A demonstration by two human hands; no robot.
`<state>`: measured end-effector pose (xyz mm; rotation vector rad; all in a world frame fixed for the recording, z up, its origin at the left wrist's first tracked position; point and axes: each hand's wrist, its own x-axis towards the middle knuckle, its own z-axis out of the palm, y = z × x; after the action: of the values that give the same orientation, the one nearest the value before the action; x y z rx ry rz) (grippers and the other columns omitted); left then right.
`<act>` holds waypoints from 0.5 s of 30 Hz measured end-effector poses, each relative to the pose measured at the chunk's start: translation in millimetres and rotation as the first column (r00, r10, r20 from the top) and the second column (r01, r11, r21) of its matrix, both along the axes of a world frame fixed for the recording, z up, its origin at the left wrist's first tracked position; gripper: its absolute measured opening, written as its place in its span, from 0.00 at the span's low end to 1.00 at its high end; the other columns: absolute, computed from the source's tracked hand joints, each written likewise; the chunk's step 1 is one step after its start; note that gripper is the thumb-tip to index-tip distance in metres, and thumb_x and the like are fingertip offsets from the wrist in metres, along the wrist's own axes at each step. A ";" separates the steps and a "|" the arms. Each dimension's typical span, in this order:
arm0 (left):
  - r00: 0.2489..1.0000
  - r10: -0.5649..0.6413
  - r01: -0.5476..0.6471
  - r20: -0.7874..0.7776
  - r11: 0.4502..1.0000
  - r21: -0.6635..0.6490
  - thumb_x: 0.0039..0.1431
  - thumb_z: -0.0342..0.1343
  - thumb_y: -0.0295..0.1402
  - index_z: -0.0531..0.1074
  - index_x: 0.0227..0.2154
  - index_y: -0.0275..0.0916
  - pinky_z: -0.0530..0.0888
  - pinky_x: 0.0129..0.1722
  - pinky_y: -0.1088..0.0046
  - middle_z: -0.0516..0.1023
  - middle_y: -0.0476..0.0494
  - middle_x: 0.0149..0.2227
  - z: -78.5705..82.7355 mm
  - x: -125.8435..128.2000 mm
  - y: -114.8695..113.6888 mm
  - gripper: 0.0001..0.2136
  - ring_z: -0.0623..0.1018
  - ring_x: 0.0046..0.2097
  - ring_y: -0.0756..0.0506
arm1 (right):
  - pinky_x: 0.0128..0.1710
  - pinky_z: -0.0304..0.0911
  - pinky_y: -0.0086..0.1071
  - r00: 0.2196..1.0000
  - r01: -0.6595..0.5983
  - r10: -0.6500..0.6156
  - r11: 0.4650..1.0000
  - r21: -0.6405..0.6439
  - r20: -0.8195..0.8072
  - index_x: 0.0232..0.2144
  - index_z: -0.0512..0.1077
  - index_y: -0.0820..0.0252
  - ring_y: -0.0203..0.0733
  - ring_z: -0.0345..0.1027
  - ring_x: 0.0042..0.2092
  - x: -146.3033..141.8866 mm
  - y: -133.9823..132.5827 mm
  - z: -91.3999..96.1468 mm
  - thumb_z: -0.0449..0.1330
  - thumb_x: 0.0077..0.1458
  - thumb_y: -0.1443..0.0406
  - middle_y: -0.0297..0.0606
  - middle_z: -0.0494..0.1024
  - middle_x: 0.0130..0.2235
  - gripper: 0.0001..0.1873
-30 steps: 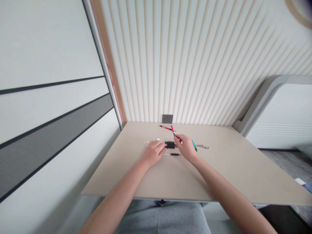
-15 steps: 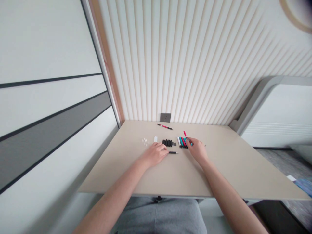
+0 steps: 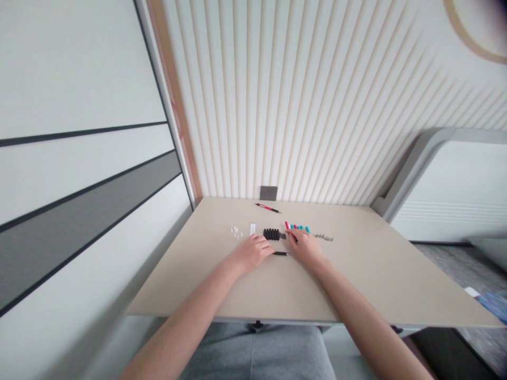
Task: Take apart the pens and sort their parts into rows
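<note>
text: none legible | pen barrels (image 3: 297,227): too small to read

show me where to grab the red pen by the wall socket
Probably the middle of the barrel, from straight above: the red pen lies flat on the tabletop, apart from the other pens, so a pinch can close on both sides.

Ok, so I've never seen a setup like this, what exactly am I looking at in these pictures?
There's no machine here, just a person's two bare hands. The picture comes from one camera worn on their head, looking forward and down, so you see their own arms. On the beige table lie a red pen, small white pieces, a white strip, a ribbed black stack, a row of pink and teal pens, a black pen and small metal pieces. The left hand is near the black pen; the right hand is at the row. I can't tell whether either holds anything.
</note>
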<state>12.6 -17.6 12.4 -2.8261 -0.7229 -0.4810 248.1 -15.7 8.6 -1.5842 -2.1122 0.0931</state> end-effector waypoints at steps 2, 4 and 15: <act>1.000 -0.005 0.005 0.000 1.000 0.002 0.65 0.52 0.28 0.74 0.43 0.41 0.65 0.45 0.66 0.78 0.46 0.37 -0.3 0.2 0.5 0.08 0.73 0.43 0.46 | 0.48 0.60 0.31 0.999 -0.025 0.025 1.000 -0.010 0.022 0.45 0.75 0.54 0.41 0.72 0.47 -1.3 0.8 1.4 0.48 0.63 0.65 0.38 0.80 0.45 0.16; 1.000 -0.009 0.009 -0.001 1.000 0.003 0.65 0.52 0.28 0.74 0.42 0.41 0.65 0.45 0.66 0.78 0.46 0.37 -0.2 0.3 0.6 0.08 0.73 0.43 0.46 | 0.49 0.59 0.31 0.998 -0.034 0.035 0.999 -0.024 0.046 0.45 0.75 0.54 0.42 0.71 0.47 -2.1 1.0 3.5 0.49 0.64 0.65 0.39 0.80 0.45 0.16; 1.000 0.002 -0.003 -0.019 1.000 -0.016 0.64 0.53 0.28 0.74 0.42 0.41 0.65 0.44 0.66 0.77 0.46 0.37 1.9 -0.1 -0.8 0.07 0.73 0.43 0.46 | 0.46 0.59 0.31 0.990 0.016 0.000 0.994 -0.109 0.141 0.44 0.76 0.55 0.42 0.72 0.45 -0.5 -0.8 8.4 0.47 0.65 0.63 0.42 0.80 0.44 0.17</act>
<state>12.5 -18.4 14.3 -2.8403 -0.7300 -0.4497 247.5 -16.5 17.0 -1.7082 -2.2428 0.0993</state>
